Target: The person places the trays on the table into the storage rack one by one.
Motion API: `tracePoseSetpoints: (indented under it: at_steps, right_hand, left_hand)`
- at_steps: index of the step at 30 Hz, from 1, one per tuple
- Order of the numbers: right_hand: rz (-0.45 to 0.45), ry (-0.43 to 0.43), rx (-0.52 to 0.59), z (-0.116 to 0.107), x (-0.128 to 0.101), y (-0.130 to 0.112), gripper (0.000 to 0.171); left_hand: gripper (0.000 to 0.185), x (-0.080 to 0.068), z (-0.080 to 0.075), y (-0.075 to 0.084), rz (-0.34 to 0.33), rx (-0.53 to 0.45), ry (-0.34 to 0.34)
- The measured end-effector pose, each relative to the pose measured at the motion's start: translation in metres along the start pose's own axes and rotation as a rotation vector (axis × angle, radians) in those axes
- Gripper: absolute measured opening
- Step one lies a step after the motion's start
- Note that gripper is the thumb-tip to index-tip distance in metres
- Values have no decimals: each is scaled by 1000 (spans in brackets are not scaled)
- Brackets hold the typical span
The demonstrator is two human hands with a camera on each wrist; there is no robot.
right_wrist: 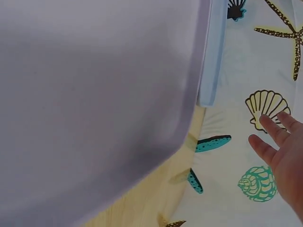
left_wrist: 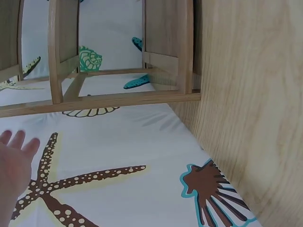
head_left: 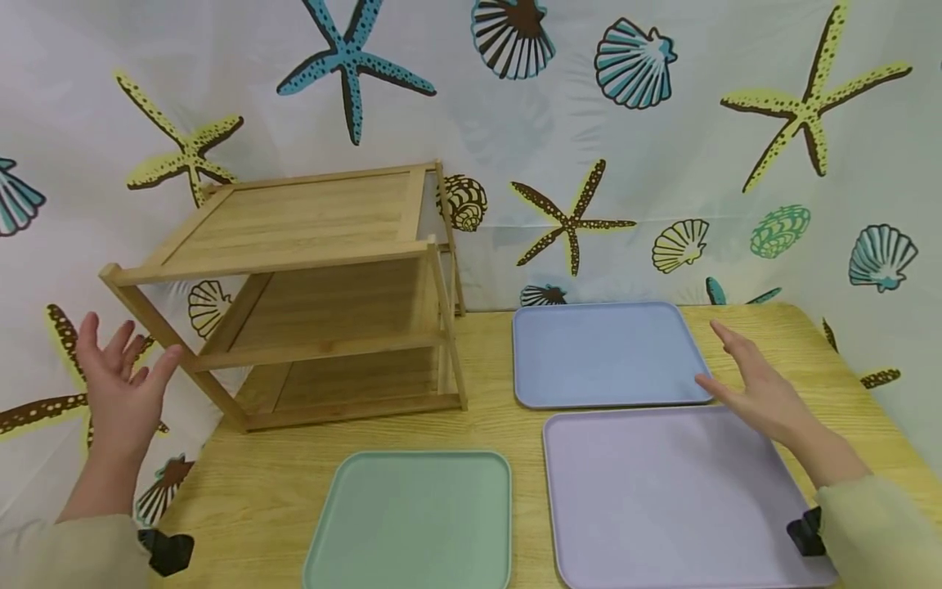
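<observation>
I have nothing in either hand: my left hand point(head_left: 121, 372) hovers with spread fingers off the table's left edge, beside the wooden rack point(head_left: 309, 294). My right hand point(head_left: 758, 384), fingers also spread, hovers above the right edges of the blue tray point(head_left: 603, 352) and the purple tray point(head_left: 662, 491). I judge I am only about to begin, and the next move calls for closing my fingers on a tray's edge.

Rack point(head_left: 316, 294) at table's point(head_left: 243, 491) back left; three trays point(head_left: 603, 352) in front and right.

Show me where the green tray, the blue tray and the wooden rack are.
green tray point(head_left: 412, 515), head view, flat middle.
blue tray point(head_left: 599, 352), head view, flat middle.
wooden rack point(head_left: 302, 214), head view, top shelf.
</observation>
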State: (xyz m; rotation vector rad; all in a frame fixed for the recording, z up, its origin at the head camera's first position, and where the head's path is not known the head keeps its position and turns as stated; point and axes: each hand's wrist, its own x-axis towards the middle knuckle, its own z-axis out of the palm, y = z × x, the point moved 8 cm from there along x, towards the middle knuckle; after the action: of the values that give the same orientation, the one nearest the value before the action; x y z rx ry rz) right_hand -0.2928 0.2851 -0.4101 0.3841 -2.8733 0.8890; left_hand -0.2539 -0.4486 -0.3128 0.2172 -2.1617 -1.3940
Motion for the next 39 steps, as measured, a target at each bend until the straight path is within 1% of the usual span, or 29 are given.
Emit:
tracePoseSetpoints:
  at_steps: [2,6,9,11,16,18,22,23,27,30,34,39]
  right_hand:
    - [34,-11,18,4,5,9,83]
    - [87,-47,45,13,15,25,83]
    - [120,-84,80,20,22,36,85]
    - [141,-112,110,27,28,42,86]
    - [196,-161,174,42,38,55,85]
    - [222,-168,176,47,40,60,84]
    - [261,-158,155,54,42,67,80]
    - [262,-151,146,55,42,67,77]
    - [265,-123,116,55,43,68,63]
    - [282,-115,103,57,42,70,53]
    - [305,-110,112,57,41,71,46]
    - [273,-65,149,55,40,70,41]
  left_hand:
    - [81,7,1,-5,-31,-32,4]
    - [68,19,4,-12,-51,6,27]
    - [59,26,4,-16,-60,98,48]
    - [55,28,2,-17,-66,153,61]
    - [48,32,2,-13,-23,324,97]
    - [47,32,3,-11,-2,383,112]
    - [46,31,6,-9,11,450,125]
    - [46,31,6,-8,16,461,130]
    - [47,33,6,-12,-6,491,135]
    - [47,34,6,-14,-14,496,138]
    - [48,37,7,-17,-32,502,134]
    - [48,39,8,-21,-57,508,122]
